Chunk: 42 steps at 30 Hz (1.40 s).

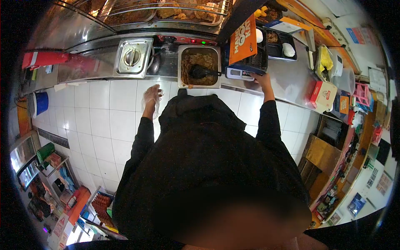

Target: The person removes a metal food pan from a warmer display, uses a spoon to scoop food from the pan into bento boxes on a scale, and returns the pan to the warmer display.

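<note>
My left hand (151, 98), in a clear loose plastic glove, hangs over the floor just before the counter. Its fingers are slightly bent and apart, with nothing visible in them. My right hand (262, 81) is at the near right corner of a black takeaway box (260, 58) with a raised orange lid (245, 41). The fingers close on that corner and are partly hidden. White rice shows behind the lid. Under the box is a small scale (238, 74). To its left, a steel pan (182, 81) holds brown cooked food and a black ladle (202, 71).
A lidded steel pan (133, 58) stands on the counter at left. Behind the right box, another black takeaway box (276, 51) holds rice and dark food. Food trays (189, 11) sit behind a wire rack at the back. A printed carton (323, 96) stands at right.
</note>
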### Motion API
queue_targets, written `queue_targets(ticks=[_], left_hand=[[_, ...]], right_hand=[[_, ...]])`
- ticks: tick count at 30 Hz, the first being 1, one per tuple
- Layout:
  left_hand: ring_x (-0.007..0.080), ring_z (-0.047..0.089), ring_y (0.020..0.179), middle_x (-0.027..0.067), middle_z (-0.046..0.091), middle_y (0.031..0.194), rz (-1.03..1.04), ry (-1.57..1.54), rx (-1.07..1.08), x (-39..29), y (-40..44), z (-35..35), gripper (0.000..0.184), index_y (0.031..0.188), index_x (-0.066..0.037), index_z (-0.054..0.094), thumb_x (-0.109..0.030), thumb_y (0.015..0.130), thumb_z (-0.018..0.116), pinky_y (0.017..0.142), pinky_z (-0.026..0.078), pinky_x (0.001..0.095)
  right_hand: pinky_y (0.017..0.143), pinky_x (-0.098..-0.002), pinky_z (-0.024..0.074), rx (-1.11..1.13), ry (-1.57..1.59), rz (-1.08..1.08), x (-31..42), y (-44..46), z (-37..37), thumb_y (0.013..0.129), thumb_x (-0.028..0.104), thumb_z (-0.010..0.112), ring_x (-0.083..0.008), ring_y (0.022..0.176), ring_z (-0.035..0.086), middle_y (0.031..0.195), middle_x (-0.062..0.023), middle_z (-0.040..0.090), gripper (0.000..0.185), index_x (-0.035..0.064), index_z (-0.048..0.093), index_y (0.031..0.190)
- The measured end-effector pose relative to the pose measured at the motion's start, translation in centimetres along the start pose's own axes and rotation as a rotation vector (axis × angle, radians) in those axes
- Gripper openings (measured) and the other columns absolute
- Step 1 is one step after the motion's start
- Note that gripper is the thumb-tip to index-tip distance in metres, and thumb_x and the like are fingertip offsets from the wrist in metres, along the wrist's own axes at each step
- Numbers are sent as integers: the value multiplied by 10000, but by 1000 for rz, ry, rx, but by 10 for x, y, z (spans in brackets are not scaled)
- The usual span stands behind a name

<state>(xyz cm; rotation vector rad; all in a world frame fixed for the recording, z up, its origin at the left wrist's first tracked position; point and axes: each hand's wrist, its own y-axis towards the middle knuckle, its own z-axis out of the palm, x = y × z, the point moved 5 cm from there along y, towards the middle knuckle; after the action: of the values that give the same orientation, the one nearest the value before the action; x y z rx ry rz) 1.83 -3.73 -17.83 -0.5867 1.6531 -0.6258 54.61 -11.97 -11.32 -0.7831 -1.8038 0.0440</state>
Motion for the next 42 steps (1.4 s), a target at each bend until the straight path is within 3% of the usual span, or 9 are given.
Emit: queue_targets(ticks=[16, 18, 21, 24, 30, 34, 37, 40, 42], left_hand=[[206, 596, 703, 102, 637, 907, -36, 13, 12, 0, 2, 11, 395, 1082, -55, 542, -353, 826, 502, 607, 437, 326], [203, 594, 699, 103, 637, 900, -40, -6, 9, 3, 4, 11, 400, 1085, -50, 547, -349, 823, 507, 608, 437, 319], [203, 598, 699, 105, 639, 893, -31, -18, 17, 3, 0, 12, 412, 1099, -41, 549, -343, 821, 508, 599, 438, 308], [206, 601, 688, 110, 639, 902, 9, -15, 36, 2, -5, 13, 414, 1100, -36, 546, -341, 821, 509, 593, 444, 311], [206, 602, 652, 112, 645, 896, -20, 80, 28, 6, -1, 12, 418, 1099, -33, 545, -343, 820, 523, 556, 456, 305], [212, 602, 651, 119, 646, 886, 41, 14, 52, 7, -4, 13, 413, 1098, -36, 546, -345, 825, 520, 552, 457, 304], [211, 601, 660, 123, 643, 886, 42, 2, 59, 0, -13, 17, 412, 1091, -31, 546, -345, 827, 518, 564, 456, 310], [211, 600, 670, 125, 640, 883, 65, -23, 69, -5, -15, 18, 414, 1086, -22, 546, -345, 830, 512, 576, 454, 315], [212, 600, 676, 125, 639, 880, 68, -3, 63, -1, -15, 19, 414, 1083, -18, 545, -345, 832, 506, 580, 453, 316]], right_hand=[[484, -287, 437, -127, -109, 156, -44, 24, -5, 683, 111, 682, -140, 587, 570, 689, -71, 627, 171, -8, 626, 792], [482, -318, 443, -214, -144, -61, -64, 38, -8, 678, 156, 696, -179, 576, 600, 668, -114, 637, 225, -33, 629, 780], [503, -348, 453, -167, -96, 10, -36, 16, -6, 672, 227, 709, -238, 576, 626, 679, -171, 641, 310, -46, 630, 796], [437, -247, 436, -172, -209, -13, -39, 22, -6, 687, 142, 728, -122, 509, 524, 664, -69, 579, 233, -22, 606, 799], [422, -230, 399, -108, -274, 161, -37, 19, -8, 693, 172, 732, -109, 513, 515, 614, -36, 557, 219, 2, 611, 761], [462, -274, 421, -64, -147, 151, -29, 6, -6, 683, 213, 739, -152, 540, 539, 584, -39, 557, 256, 2, 609, 746], [536, -337, 449, -197, -397, -7, -24, 3, 1, 656, 299, 748, -233, 564, 560, 586, -68, 575, 343, -4, 610, 736], [754, -444, 428, -597, -557, -72, 7, -43, 26, 568, 509, 742, -330, 903, 560, 961, -191, 587, 663, -19, 584, 935], [923, -576, 273, -582, -620, -3, 16, -62, 58, 527, 631, 699, -376, 1191, 351, 1255, -238, 390, 1033, -45, 377, 1239]])
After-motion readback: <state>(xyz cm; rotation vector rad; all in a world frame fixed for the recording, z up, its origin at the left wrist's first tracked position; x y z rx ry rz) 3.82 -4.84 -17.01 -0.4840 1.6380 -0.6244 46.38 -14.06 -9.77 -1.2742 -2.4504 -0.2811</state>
